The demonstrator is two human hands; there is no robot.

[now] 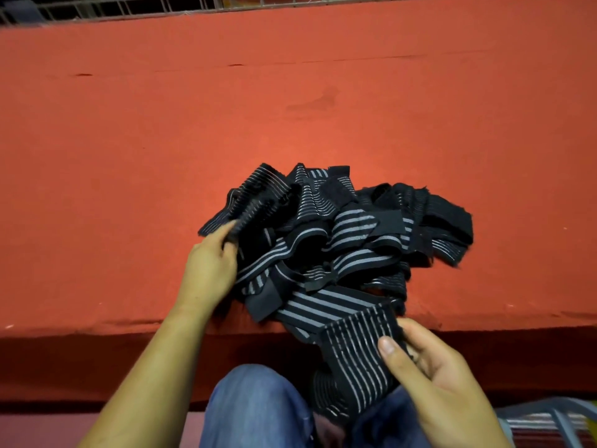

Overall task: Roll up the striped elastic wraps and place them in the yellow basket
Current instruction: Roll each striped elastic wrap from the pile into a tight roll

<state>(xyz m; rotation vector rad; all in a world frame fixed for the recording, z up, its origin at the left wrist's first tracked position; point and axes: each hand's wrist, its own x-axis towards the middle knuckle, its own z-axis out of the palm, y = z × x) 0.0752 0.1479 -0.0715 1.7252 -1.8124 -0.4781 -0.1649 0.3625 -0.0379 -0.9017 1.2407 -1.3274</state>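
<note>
A tangled pile of black elastic wraps with grey stripes (342, 234) lies on the red cloth-covered table (290, 108), near its front edge. My left hand (206, 270) rests at the pile's left side, its fingers pinching a ribbed strip of wrap. My right hand (429, 373) holds the end of one striped wrap (358, 350) that trails off the table edge and hangs down over my lap. No yellow basket shows clearly in view.
My knees in blue jeans (258, 412) sit just below the table's front edge. A metal railing (129, 8) runs along the far side of the table. Part of a wire-framed object with striped fabric (549, 421) shows at the bottom right corner.
</note>
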